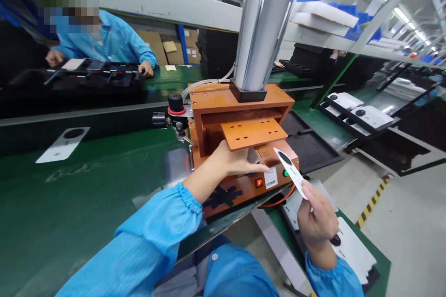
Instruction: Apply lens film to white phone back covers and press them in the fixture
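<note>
My right hand [318, 216] pinches the lower end of a thin white panel [295, 175] with a black oval near its top, holding it tilted in front of the orange press [240, 102]. Under the raised orange plate [254, 132] of that press reaches my left hand [232, 160]. Its thumb is stretched out towards a label [271, 178] on the press front, while the other fingers are largely hidden beneath the plate. A small pale piece [253, 155] shows beside the left hand; whether the fingers touch it I cannot tell.
Another white panel [64, 145] lies on the green bench at left. White panels [355, 246] are stacked low at right, and more sit in a rack [371, 116] beyond. A black tray [313, 148] lies behind the press. Across the bench a co-worker [111, 37] sits behind dark trays.
</note>
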`<state>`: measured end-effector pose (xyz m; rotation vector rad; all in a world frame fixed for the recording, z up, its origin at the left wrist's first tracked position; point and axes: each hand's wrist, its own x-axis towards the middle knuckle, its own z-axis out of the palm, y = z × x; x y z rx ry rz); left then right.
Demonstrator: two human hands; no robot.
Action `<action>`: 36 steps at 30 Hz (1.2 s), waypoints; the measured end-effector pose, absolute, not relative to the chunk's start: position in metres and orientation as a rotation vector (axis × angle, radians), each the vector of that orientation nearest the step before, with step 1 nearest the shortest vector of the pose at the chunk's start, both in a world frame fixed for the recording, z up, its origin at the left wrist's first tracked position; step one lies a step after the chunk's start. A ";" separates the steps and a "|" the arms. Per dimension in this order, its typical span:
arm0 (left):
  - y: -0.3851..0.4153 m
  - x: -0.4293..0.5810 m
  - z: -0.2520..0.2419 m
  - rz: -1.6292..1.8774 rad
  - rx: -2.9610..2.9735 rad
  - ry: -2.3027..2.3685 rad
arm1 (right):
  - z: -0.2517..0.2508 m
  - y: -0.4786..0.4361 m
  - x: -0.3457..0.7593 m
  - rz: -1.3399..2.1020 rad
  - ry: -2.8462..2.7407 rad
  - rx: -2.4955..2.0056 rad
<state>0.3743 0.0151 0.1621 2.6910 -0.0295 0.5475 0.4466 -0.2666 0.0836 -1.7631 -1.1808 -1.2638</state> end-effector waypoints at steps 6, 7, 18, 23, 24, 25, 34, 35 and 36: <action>-0.003 0.355 0.150 0.542 2.847 0.306 | 0.073 -0.235 0.462 -1.179 -1.290 -1.687; -0.007 0.352 0.146 0.599 2.824 0.355 | 0.072 -0.229 0.465 -1.167 -1.311 -1.678; -0.090 0.173 0.105 0.946 2.341 0.149 | 0.097 -0.162 0.489 -0.829 -1.667 -1.547; -0.086 0.135 0.098 0.432 2.016 0.300 | 0.113 -0.136 0.496 -0.661 -1.878 -1.634; -0.084 0.135 0.095 0.369 1.996 0.283 | 0.116 -0.134 0.497 -0.648 -1.887 -1.681; -0.083 0.137 0.092 0.323 1.986 0.260 | 0.118 -0.132 0.497 -0.631 -1.891 -1.729; -0.089 0.159 0.072 0.311 2.148 0.129 | 0.132 -0.136 0.497 -0.299 -1.970 -1.886; -0.089 0.161 0.073 0.337 2.173 0.115 | 0.134 -0.136 0.495 -0.249 -1.984 -1.906; -0.087 0.162 0.075 0.362 2.194 0.106 | 0.136 -0.137 0.493 -0.214 -1.999 -1.930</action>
